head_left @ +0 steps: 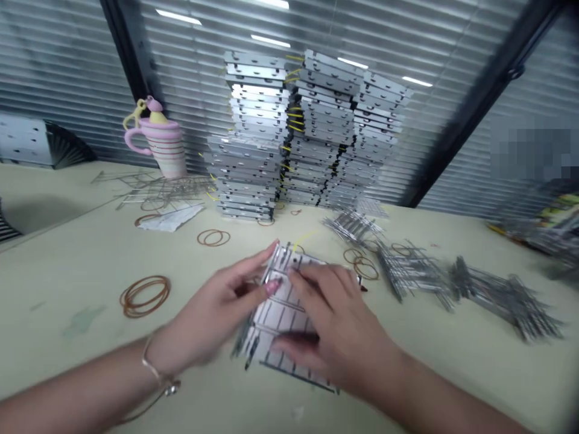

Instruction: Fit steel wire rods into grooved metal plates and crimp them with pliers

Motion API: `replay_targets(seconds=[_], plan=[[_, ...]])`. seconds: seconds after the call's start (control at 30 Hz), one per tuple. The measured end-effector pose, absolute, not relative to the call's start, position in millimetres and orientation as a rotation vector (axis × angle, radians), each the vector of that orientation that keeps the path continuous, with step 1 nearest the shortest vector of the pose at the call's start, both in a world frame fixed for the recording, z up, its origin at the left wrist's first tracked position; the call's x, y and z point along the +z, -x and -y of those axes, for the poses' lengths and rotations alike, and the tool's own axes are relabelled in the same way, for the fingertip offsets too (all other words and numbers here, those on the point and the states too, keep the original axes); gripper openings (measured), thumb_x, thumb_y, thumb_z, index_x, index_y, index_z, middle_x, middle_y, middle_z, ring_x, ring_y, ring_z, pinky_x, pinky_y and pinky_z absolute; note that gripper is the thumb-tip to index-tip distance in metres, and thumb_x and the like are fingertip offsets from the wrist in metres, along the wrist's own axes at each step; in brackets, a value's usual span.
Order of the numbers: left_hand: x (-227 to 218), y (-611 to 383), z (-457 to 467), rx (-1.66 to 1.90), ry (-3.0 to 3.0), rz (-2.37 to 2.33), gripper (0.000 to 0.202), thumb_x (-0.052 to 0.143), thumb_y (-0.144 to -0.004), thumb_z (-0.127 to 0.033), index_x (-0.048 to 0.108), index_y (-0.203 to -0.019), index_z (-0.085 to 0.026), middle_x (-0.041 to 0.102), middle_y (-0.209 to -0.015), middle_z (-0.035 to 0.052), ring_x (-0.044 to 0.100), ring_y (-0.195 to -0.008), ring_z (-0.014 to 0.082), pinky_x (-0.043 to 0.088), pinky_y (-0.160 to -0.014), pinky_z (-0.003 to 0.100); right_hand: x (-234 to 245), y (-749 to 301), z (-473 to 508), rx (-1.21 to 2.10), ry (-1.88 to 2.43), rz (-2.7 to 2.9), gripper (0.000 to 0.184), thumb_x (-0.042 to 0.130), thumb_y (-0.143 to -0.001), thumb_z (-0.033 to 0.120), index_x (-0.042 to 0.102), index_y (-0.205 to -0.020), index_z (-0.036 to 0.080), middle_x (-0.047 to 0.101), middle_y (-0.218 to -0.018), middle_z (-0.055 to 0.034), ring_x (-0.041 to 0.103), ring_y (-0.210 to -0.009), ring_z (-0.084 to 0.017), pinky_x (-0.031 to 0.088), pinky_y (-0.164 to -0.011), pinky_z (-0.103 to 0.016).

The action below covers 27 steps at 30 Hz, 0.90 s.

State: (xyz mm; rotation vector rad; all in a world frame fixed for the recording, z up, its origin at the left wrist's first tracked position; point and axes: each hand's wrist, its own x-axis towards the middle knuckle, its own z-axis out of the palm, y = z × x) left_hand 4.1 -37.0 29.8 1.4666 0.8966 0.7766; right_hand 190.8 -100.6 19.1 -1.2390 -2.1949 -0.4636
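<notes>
A bundle of flat slotted metal plates (283, 310) lies on the pale table (67, 265) in front of me. My left hand (217, 313) grips its left edge, fingers curled round the top corner. My right hand (337, 328) presses down on top of the bundle, thumb on its near side and fingers bent over the upper part. Motion blur smears the plates' edges. A thin yellow band (303, 238) shows just beyond the bundle's far end.
Tall stacks of similar metal plates (307, 132) stand at the back. Loose metal strip piles (452, 280) lie to the right. Brown rubber bands (145, 294) and more bands (213, 237) lie on the left. A pink mug (160, 141) stands at back left.
</notes>
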Motion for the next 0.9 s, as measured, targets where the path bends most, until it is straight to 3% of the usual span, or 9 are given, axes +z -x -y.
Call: replay_targets(seconds=[0.13,0.23,0.37,0.43,0.57,0.7,0.77,0.9], plan=[[36.8,5.8,14.6,0.575,-1.598,-0.871,0.037,0.058,-0.086,-0.035,0.062,-0.121,-0.025,0.07,-0.108,0.0028,0.063,-0.095,0.0204,0.047,-0.086,0.026,50.3,-239.6,99.0,-0.168,1.262,2.127,0.051,0.053,-0.087,0.043,0.043,-0.13,0.017,0.053,-0.12,-0.0132,0.046,-0.114,-0.026,0.042,-0.095,-0.044],[38.7,17.2,4.0,0.382,-1.771,-0.768,0.034,0.052,-0.089,-0.038,0.066,-0.117,-0.024,0.069,-0.109,0.0031,0.061,-0.101,0.0203,0.044,-0.09,0.025,43.3,-269.7,105.2,0.113,1.361,2.184,0.034,0.056,-0.087,0.039,0.052,-0.117,0.023,0.052,-0.122,-0.0097,0.048,-0.115,-0.022,0.043,-0.096,-0.039],[34.7,17.8,6.4,0.1,-1.858,-0.601,0.039,0.049,-0.09,-0.04,0.06,-0.122,-0.021,0.064,-0.118,0.004,0.057,-0.108,0.0211,0.04,-0.096,0.029,3.6,-277.6,108.4,0.304,1.499,2.34,0.04,0.064,-0.08,0.041,0.055,-0.114,0.023,0.045,-0.133,-0.0109,0.04,-0.124,-0.026,0.039,-0.102,-0.042],[30.9,13.2,10.1,-0.029,-1.844,-0.558,0.039,0.048,-0.09,-0.042,0.062,-0.116,-0.017,0.065,-0.113,0.0057,0.057,-0.104,0.0211,0.042,-0.093,0.029,-7.4,-276.8,106.4,0.33,1.52,2.345,0.03,0.06,-0.083,0.038,0.057,-0.108,0.022,0.047,-0.131,-0.0106,0.044,-0.121,-0.024,0.039,-0.102,-0.04],[25.7,11.8,11.5,-0.08,-1.835,-0.51,0.039,0.044,-0.092,-0.042,0.062,-0.113,-0.015,0.065,-0.111,0.0057,0.057,-0.102,0.0198,0.041,-0.092,0.027,-2.2,-276.7,100.6,0.283,1.528,2.415,0.015,0.052,-0.089,0.032,0.06,-0.089,0.019,0.054,-0.117,-0.0106,0.053,-0.107,-0.02,0.046,-0.093,-0.036],[22.9,18.3,8.8,-0.062,-1.859,-0.505,0.034,0.044,-0.092,-0.034,0.061,-0.114,-0.015,0.063,-0.115,0.0055,0.055,-0.103,0.0181,0.04,-0.093,0.026,6.6,-275.7,98.3,0.121,1.542,2.538,0.008,0.058,-0.081,0.024,0.06,-0.081,0.017,0.057,-0.102,-0.0109,0.056,-0.091,-0.02,0.051,-0.077,-0.033],[22.2,19.4,9.3,-0.071,-1.838,-0.492,0.033,0.043,-0.092,-0.029,0.061,-0.115,-0.013,0.063,-0.115,0.0065,0.056,-0.102,0.0173,0.04,-0.092,0.025,5.7,-276.2,99.5,0.024,1.525,2.577,0.007,0.057,-0.079,0.02,0.062,-0.084,0.016,0.056,-0.102,-0.012,0.056,-0.092,-0.021,0.051,-0.075,-0.033],[22.1,17.4,11.2,-0.117,-1.8,-0.478,0.029,0.043,-0.092,-0.023,0.061,-0.112,-0.012,0.066,-0.107,0.0056,0.057,-0.094,0.0151,0.042,-0.086,0.023,1.8,-280.5,104.3,-0.302,1.362,2.683,0.022,0.054,-0.078,0.01,0.063,-0.098,0.014,0.057,-0.112,-0.013,0.05,-0.106,-0.026,0.046,-0.087,-0.04]])
